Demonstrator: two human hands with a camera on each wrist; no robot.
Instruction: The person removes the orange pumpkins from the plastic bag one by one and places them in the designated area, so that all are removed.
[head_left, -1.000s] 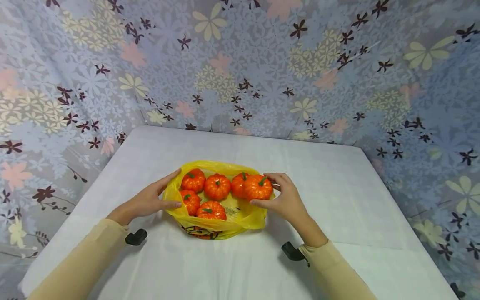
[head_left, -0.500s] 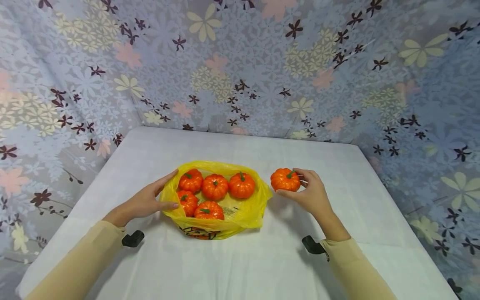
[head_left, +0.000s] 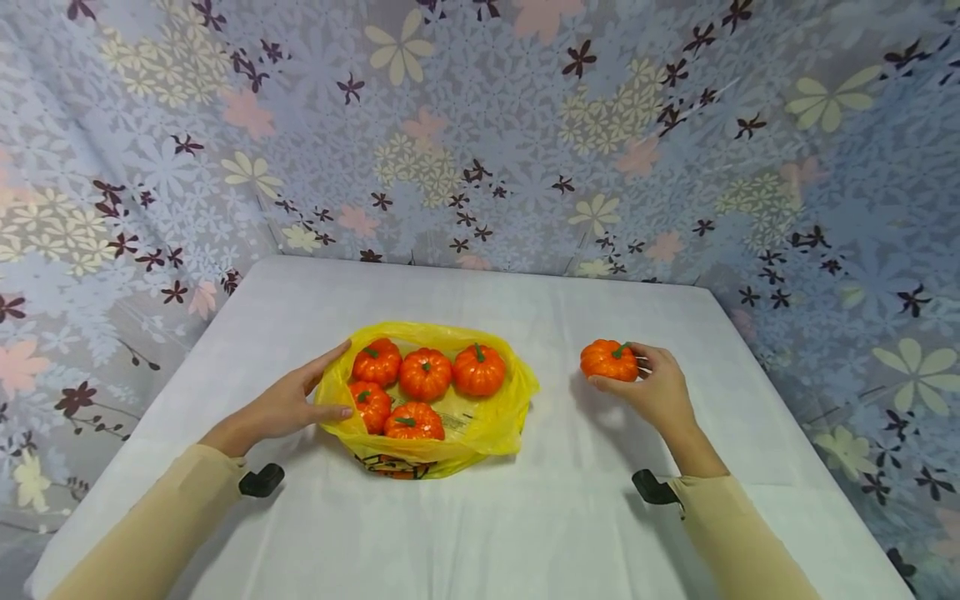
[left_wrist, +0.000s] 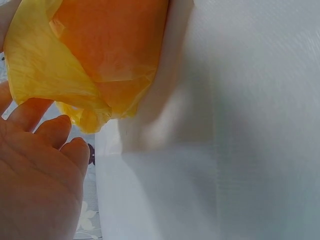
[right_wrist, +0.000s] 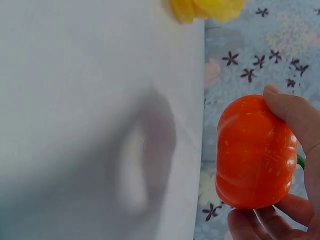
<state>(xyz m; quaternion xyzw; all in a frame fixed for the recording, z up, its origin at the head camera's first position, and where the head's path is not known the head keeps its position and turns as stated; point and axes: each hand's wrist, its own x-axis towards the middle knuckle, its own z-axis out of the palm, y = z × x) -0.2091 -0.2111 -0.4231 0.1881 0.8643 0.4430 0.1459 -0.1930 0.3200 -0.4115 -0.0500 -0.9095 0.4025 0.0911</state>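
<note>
A yellow plastic bag [head_left: 487,429] lies with its mouth wide on the table, several small orange toy pumpkins [head_left: 425,374] with green stems inside it. My left hand [head_left: 281,404] holds the bag's left side, thumb over the near rim and fingers along the outer wall. In the left wrist view the bag's yellow film [left_wrist: 45,65] runs between thumb and fingers. To the right of the bag, my right hand [head_left: 660,396] grips another orange pumpkin [head_left: 606,360] between thumb and fingertips. The right wrist view shows this pumpkin [right_wrist: 255,155] raised over the table, its shadow on the cloth.
A white cloth covers the table [head_left: 465,542]. Behind it and along both sides hangs a floral curtain [head_left: 480,142]. Black wrist-worn pieces [head_left: 262,481] stick out beneath both sleeves.
My right hand has lifted one pumpkin out of the bag's right end and carried it to the right. The left hand stays at the bag's left side.
</note>
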